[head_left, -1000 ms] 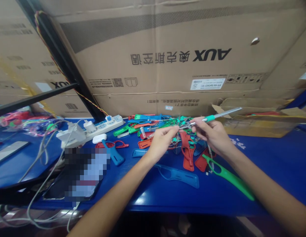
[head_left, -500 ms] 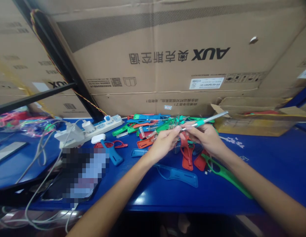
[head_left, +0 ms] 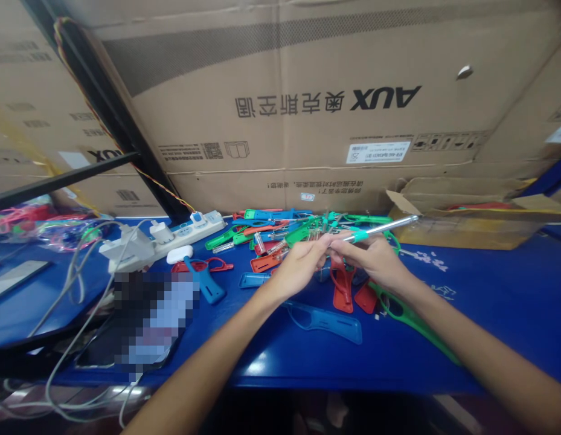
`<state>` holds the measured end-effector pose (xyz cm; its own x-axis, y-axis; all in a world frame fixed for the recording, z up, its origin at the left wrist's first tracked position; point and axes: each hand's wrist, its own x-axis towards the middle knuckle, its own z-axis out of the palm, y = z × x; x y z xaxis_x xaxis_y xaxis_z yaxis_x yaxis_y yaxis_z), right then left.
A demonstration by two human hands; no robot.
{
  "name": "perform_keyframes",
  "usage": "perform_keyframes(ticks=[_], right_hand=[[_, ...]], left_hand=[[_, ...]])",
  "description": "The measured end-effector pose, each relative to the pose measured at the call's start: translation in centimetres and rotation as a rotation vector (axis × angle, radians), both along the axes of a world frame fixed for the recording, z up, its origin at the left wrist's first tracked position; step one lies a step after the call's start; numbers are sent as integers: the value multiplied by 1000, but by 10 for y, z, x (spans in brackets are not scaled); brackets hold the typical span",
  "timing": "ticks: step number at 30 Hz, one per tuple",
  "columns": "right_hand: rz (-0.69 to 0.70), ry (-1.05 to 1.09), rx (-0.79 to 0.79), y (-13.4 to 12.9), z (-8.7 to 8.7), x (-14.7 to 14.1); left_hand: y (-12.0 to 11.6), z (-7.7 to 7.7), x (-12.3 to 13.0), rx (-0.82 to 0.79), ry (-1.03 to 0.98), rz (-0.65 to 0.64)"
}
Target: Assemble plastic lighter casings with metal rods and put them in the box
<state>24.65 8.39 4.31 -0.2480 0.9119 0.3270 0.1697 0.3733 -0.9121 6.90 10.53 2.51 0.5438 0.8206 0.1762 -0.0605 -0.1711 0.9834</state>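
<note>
My right hand is closed around a metal tube with a green collar, which looks like the barrel of a long-necked lighter. The tube tilts up to the right above the table. Fingertips of my left hand pinch together at the tube's lower end, touching my right fingers; what lies between them is hidden. Beneath the hands are a red plastic handle shell and a blue handle shell. A green handle shell lies partly under my right forearm. Behind them is a jumbled heap of coloured lighter parts.
A cardboard box stands at the back right, before a large carton wall. On the left are a power strip with chargers, a white earphone case, a blurred-out phone-like device and loose white cables.
The tube has swung slightly lower and extends farther past my right hand. My right fingers have slid down toward my left fingertips, and the two hands are closer together.
</note>
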Motion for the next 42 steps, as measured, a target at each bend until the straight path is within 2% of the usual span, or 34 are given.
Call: perform_keyframes(ticks=[4, 12, 19, 22, 28, 33, 37, 42], right_hand=[[-3, -15, -6, 0, 1, 0], [-85, 134, -1, 5, 1, 6], [-107, 156, 12, 5, 2, 7], [-95, 175, 13, 6, 1, 10], [-66, 161, 22, 5, 4, 12], [-90, 158, 32, 4, 5, 9], [-114, 173, 37, 4, 6, 8], [-148, 179, 34, 4, 6, 10]], left_hand=[[-1, 2, -1, -22, 16, -30], [-4, 10, 1, -113, -81, -46], [-4, 6, -1, -128, -106, -70], [-3, 6, -1, -113, -117, -31], [1, 9, -3, 100, -99, 65], [4, 7, -1, -27, -189, 107], [2, 5, 2, 42, -212, 118], [1, 4, 3, 99, -152, 201]])
